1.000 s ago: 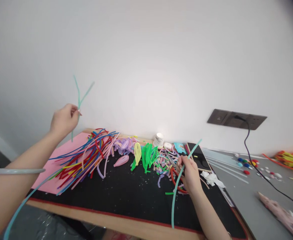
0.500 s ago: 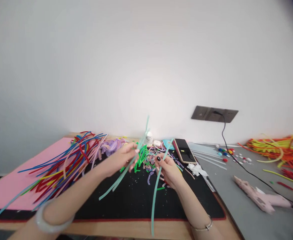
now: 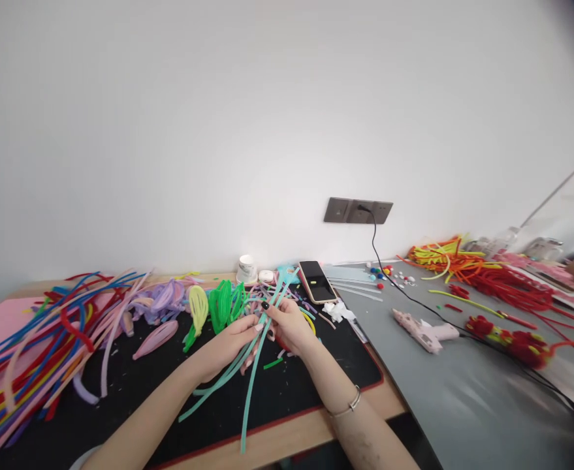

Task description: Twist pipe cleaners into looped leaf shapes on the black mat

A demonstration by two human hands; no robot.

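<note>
My left hand (image 3: 232, 344) is closed around several mint-green pipe cleaners (image 3: 214, 388), whose lower ends fan out over the black mat (image 3: 208, 427). Close against it, my right hand (image 3: 290, 326) pinches another mint-green pipe cleaner (image 3: 248, 401) that hangs toward the mat's front edge. Above the fingers the strands cross and stick up together. Just left of the hands lie a looped green pipe-cleaner bundle (image 3: 224, 304) and a pale yellow one (image 3: 198, 308). A pink looped piece (image 3: 156, 339) and purple loops (image 3: 163, 301) are further left.
Mixed pipe cleaners (image 3: 46, 346) spread across the left side. A paper cup (image 3: 246, 269) and a phone (image 3: 317, 283) stand at the back. On the grey surface at right are a pink glue gun (image 3: 426, 331), its cord (image 3: 399, 287) and a red flower-like piece (image 3: 526, 348).
My hands have come together, bringing the right hand's pipe cleaner against the strands in my left. The view has turned right, showing more of the grey surface.
</note>
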